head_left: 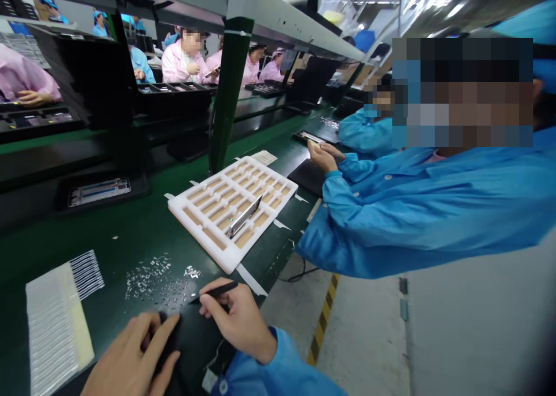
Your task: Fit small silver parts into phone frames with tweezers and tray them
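Observation:
My right hand [237, 318] grips slim black tweezers [219, 290] between thumb and fingers, their tip pointing left near the table surface. Many tiny shiny metal pieces [154, 277] lie scattered just beyond both hands, with a denser little heap [192, 271] by the tweezers. My left hand [132, 358] rests low at the table's front, its index finger stretched toward the pieces and the thumb apart. Something dark lies under that hand; its kind is hidden. Ahead, a white foam tray [197, 234] with rectangular slots holds one thin metal-edged phone part [244, 217] leaning upright.
Sheets with rows of thin strips [54, 321] lie on the left. A black tray with a phone frame [102, 191] sits farther back. A green post [230, 89] rises behind the foam tray. A co-worker in blue [417, 205] sits close on the right.

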Tool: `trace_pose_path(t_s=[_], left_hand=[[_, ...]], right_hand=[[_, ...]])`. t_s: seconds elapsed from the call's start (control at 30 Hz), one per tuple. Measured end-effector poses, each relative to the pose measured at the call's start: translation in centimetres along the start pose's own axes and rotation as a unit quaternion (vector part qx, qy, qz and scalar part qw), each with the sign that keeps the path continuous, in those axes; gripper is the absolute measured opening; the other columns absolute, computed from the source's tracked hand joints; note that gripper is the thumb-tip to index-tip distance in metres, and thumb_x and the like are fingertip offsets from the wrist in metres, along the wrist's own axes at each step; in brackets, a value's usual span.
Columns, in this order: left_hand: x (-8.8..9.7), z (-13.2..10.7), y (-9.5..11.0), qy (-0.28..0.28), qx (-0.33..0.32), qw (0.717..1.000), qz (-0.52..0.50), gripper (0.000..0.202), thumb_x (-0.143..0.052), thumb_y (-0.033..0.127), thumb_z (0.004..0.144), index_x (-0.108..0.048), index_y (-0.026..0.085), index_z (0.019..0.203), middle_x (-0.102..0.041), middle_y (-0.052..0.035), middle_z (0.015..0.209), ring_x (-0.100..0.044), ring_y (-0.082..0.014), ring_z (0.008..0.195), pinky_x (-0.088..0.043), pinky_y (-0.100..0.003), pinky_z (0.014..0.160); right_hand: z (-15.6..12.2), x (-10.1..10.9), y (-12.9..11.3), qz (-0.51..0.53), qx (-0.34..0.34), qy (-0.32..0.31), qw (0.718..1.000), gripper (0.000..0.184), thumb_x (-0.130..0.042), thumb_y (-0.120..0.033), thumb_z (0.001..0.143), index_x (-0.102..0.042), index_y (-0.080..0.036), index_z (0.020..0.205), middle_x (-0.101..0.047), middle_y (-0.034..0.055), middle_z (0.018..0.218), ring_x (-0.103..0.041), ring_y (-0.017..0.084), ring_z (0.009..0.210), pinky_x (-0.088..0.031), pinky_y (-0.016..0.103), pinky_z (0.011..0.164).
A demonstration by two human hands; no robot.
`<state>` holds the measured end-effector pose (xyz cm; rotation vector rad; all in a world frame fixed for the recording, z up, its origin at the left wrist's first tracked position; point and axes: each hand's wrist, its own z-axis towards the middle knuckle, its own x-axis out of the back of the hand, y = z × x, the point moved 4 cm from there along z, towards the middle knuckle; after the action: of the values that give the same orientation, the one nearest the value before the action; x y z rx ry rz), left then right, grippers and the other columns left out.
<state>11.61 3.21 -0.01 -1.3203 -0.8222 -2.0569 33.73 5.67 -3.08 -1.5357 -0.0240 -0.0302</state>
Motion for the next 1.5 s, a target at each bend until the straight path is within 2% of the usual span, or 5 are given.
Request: trace_pose_path(t_s=[0.23,0.47,0.77,1.03,1.5], left_hand=[[0.6,3.1,0.6,0.032,-0.059,0.993,0.097,0.046,-0.065,0.040,0.094,-0.069,0.032,0.139,-0.064,-0.0152,0.128,-0.066,-0.0324,0.107,-0.062,-0.047,0.082],[-0.1,2.8,-0.2,0.014,-0.073,0.993,0.089,0.049,-0.066,0.041,0.093,-0.068,0.036,0.142,-0.061,-0.0148,0.132,-0.063,-0.0352,0.113,-0.056,-0.049,0.087],[-0.6,3.3,-0.1,0.004,-0.058,0.996,0.068,0.050,-0.068,0.039,0.091,-0.068,0.036,0.140,-0.061,-0.0140,0.132,-0.062,-0.0352,0.115,-0.056,-0.049,0.089],[-0.6,3.5,0.0,0.003,-0.065,0.996,0.065,0.049,-0.068,0.038,0.089,-0.068,0.031,0.137,-0.060,-0.0157,0.130,-0.060,-0.0352,0.113,-0.056,-0.051,0.086],[-0.6,3.7,0.1,0.003,-0.073,0.995,0.072,0.048,-0.065,0.040,0.095,-0.065,0.028,0.141,-0.056,-0.0171,0.132,-0.059,-0.0364,0.116,-0.053,-0.051,0.086]], right_hand=[[1.1,-0.5,1.4,0.063,-0.089,-0.003,0.994,0.037,-0.083,-0.052,0.089,-0.072,-0.017,0.092,-0.072,0.0009,0.064,-0.077,0.020,0.059,-0.066,0.030,0.061],[1.3,-0.6,1.7,0.088,-0.104,0.011,0.991,0.033,-0.084,-0.048,0.087,-0.072,-0.018,0.089,-0.072,-0.0001,0.063,-0.077,0.019,0.057,-0.066,0.028,0.059],[-0.4,1.0,0.3,-0.022,0.068,0.035,0.997,0.014,-0.074,-0.026,0.098,-0.081,-0.019,0.107,-0.079,0.0093,0.104,-0.080,0.021,0.082,-0.070,0.032,0.077],[-0.1,1.3,-1.1,-0.086,0.099,0.004,0.991,0.013,-0.070,-0.018,0.097,-0.082,-0.021,0.102,-0.079,0.0064,0.096,-0.078,0.022,0.085,-0.066,0.032,0.081],[1.6,-0.1,1.8,0.081,-0.087,0.009,0.993,0.035,-0.082,-0.050,0.089,-0.074,-0.016,0.093,-0.073,0.0018,0.067,-0.078,0.021,0.060,-0.066,0.030,0.061]])
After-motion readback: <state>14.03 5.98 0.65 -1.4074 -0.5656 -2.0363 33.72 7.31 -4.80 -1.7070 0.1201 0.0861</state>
